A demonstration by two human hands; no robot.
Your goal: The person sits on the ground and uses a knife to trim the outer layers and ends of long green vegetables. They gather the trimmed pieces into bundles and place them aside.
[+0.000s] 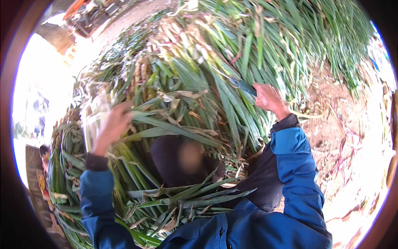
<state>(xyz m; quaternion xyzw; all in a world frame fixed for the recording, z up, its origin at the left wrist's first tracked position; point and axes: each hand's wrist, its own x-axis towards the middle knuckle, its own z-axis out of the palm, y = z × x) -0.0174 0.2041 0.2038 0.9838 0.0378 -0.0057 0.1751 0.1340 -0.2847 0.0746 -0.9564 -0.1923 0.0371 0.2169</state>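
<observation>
In my right hand (270,98) is the dark green handle of a hand tool (244,86). Its thin, pale, curved end reaches up and left over the leaves; the exact kind of tool is unclear. My left hand (115,126), blurred by motion, is closed around long-leaved green onions (164,124). Their leaves trail right from the fingers, while the pale stalks (96,109) beside the hand are blurred. Below both hands lies a large heap of green onions (192,77), with dry brown leaf tips and whitish stems. More leaves (199,196) cross my lap.
My dark-clad knee (171,162) rises among the leaves. Bare brown soil (329,140) with reddish strings (349,140) lies to the right. A pale yellow strip (307,115) extends from my right wrist. Part of another person (45,152) shows at the far left. Onion tops (326,31) continue at upper right.
</observation>
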